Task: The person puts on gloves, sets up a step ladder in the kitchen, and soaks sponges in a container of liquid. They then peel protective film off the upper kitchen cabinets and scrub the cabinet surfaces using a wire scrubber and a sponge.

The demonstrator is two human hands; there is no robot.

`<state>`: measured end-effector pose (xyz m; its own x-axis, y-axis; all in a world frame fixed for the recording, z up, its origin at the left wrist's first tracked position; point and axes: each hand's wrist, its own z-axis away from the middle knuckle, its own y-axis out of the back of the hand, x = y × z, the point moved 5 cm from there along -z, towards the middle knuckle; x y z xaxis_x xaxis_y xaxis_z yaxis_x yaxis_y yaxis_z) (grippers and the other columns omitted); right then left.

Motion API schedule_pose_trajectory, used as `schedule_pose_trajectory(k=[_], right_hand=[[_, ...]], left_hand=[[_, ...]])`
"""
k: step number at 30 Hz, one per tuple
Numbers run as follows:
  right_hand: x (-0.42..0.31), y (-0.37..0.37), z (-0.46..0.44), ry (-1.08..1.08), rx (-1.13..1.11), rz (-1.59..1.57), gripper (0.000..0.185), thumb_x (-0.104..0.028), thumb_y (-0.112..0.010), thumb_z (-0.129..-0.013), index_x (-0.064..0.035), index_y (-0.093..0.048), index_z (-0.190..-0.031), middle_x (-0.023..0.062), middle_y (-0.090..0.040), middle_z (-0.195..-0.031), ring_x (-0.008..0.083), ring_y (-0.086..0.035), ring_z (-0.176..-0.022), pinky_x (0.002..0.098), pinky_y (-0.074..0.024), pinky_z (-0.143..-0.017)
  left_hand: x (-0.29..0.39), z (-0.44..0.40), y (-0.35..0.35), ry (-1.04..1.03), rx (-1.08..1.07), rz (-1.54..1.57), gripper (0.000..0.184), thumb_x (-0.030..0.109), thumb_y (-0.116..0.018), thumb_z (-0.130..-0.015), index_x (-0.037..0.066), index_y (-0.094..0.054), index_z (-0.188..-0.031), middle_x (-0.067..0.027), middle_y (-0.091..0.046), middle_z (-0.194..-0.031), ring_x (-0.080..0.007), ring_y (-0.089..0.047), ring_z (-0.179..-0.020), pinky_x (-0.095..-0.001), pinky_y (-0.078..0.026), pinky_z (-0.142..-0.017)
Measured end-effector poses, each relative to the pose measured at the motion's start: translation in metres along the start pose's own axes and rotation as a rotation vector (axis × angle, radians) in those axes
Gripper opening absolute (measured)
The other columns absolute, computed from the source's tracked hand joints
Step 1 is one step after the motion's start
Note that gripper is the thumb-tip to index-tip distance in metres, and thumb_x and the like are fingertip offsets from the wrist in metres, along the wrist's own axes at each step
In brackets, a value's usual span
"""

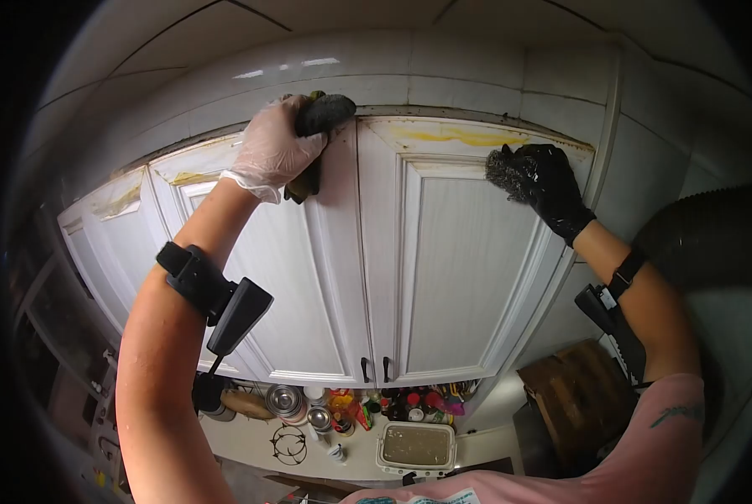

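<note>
My left hand [275, 144], in a thin whitish see-through glove, is closed around a dark grey and olive cloth-like pad [325, 115] at the top edge of a white cabinet door [275, 277]. Whether the pad is a rag or a sponge I cannot tell. A wet-looking black glove covers my right hand [552, 189], whose fingers grip a steel wool scrubber [508, 172] against the upper right of the neighbouring door [464, 277]. Above the scrubber, a yellow-brown smear [455, 135] runs along that door's top rail. Brownish stains line the upper edges of the doors.
Below, a counter [250, 441] carries steel bowls [285, 401], several bottles and packets [413, 405], a wire ring stand [289, 443] and a tray of murky liquid [416, 445]. A dark ribbed duct [703, 239] and wooden board [577, 407] stand at right. Black handles [385, 370] project from the doors.
</note>
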<state>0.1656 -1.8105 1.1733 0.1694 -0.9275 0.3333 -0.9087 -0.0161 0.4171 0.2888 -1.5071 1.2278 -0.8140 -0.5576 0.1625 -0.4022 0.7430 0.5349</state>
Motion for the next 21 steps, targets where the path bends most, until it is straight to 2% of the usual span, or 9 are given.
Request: schedule_pose_trajectory(k=[4,5,6,10,12,14,17,19,21], right_hand=[[-0.027,-0.014,-0.031,0.218,0.092,0.113,0.038,-0.017,-0.066,-0.072,-0.0069,-0.057,-0.108,0.0134,-0.055,-0.086,0.0295,-0.051,-0.085,0.0387,-0.0394,-0.072],[-0.040,-0.018,-0.052,0.160,0.125,-0.099,0.032,-0.023,-0.061,-0.077,-0.0064,-0.058,-0.104,0.0148,-0.054,-0.083,0.0317,-0.051,-0.079,0.0411,-0.0389,-0.070],[-0.066,-0.013,-0.067,0.220,0.212,-0.124,0.024,-0.026,-0.057,-0.080,-0.0061,-0.058,-0.095,0.0160,-0.054,-0.081,0.0332,-0.050,-0.077,0.0420,-0.0388,-0.068],[-0.071,-0.039,-0.085,0.133,0.253,-0.112,0.033,-0.034,-0.060,-0.078,-0.0020,-0.052,-0.079,0.0163,-0.053,-0.076,0.0337,-0.051,-0.075,0.0430,-0.0405,-0.069],[-0.050,-0.028,-0.072,0.039,0.103,-0.103,0.037,-0.037,-0.064,-0.075,-0.0021,-0.052,-0.079,0.0160,-0.053,-0.075,0.0336,-0.051,-0.074,0.0430,-0.0404,-0.069],[-0.036,-0.009,-0.043,0.287,0.207,-0.019,0.032,-0.029,-0.065,-0.076,-0.0023,-0.057,-0.091,0.0148,-0.053,-0.075,0.0318,-0.052,-0.072,0.0431,-0.0405,-0.067],[-0.003,-0.002,-0.018,0.226,0.121,0.264,0.022,-0.020,-0.065,-0.076,-0.0058,-0.062,-0.092,0.0121,-0.052,-0.071,0.0285,-0.053,-0.068,0.0395,-0.0414,-0.063],[-0.009,-0.002,-0.021,0.181,0.152,0.224,0.022,-0.020,-0.064,-0.076,-0.0051,-0.062,-0.091,0.0118,-0.052,-0.070,0.0284,-0.053,-0.068,0.0395,-0.0414,-0.063],[-0.006,-0.016,-0.035,-0.017,0.091,-0.106,0.020,-0.021,-0.060,-0.079,-0.0044,-0.061,-0.089,0.0119,-0.052,-0.069,0.0283,-0.052,-0.068,0.0400,-0.0407,-0.062]], left_hand=[[-0.002,0.004,-0.013,-0.045,0.048,0.103,0.039,0.019,-0.060,-0.069,-0.005,-0.057,-0.100,-0.0225,-0.058,-0.094,-0.0362,-0.057,-0.087,-0.0379,-0.044,-0.081],[-0.004,0.004,-0.014,-0.044,0.069,0.202,0.038,0.018,-0.060,-0.068,-0.005,-0.058,-0.099,-0.0214,-0.058,-0.091,-0.0346,-0.057,-0.086,-0.0372,-0.044,-0.080],[-0.004,0.003,-0.013,-0.062,0.079,0.114,0.039,0.013,-0.060,-0.067,-0.003,-0.056,-0.103,-0.0164,-0.060,-0.091,-0.0245,-0.057,-0.084,-0.0306,-0.044,-0.079],[-0.007,-0.001,-0.014,-0.007,0.056,0.151,0.036,0.010,-0.058,-0.066,-0.003,-0.057,-0.100,-0.0144,-0.060,-0.089,-0.0201,-0.057,-0.079,-0.0290,-0.045,-0.076],[-0.005,0.002,-0.012,-0.003,0.039,0.161,0.036,0.010,-0.058,-0.066,-0.003,-0.057,-0.099,-0.0145,-0.060,-0.089,-0.0206,-0.056,-0.079,-0.0293,-0.044,-0.076],[-0.004,0.005,-0.012,0.014,0.029,0.182,0.036,0.009,-0.058,-0.065,-0.004,-0.057,-0.099,-0.0146,-0.059,-0.089,-0.0211,-0.056,-0.078,-0.0296,-0.044,-0.075],[-0.003,0.004,-0.009,-0.041,0.061,0.078,0.035,0.010,-0.057,-0.065,-0.005,-0.057,-0.097,-0.0144,-0.058,-0.087,-0.0229,-0.055,-0.078,-0.0305,-0.044,-0.076],[0.001,0.005,-0.009,-0.057,0.071,0.082,0.035,0.016,-0.059,-0.066,-0.004,-0.059,-0.095,-0.0192,-0.058,-0.091,-0.0345,-0.055,-0.085,-0.0373,-0.043,-0.079],[0.002,0.005,-0.009,-0.030,0.048,0.089,0.035,0.016,-0.058,-0.065,-0.004,-0.060,-0.094,-0.0194,-0.058,-0.090,-0.0351,-0.055,-0.086,-0.0379,-0.043,-0.079]])
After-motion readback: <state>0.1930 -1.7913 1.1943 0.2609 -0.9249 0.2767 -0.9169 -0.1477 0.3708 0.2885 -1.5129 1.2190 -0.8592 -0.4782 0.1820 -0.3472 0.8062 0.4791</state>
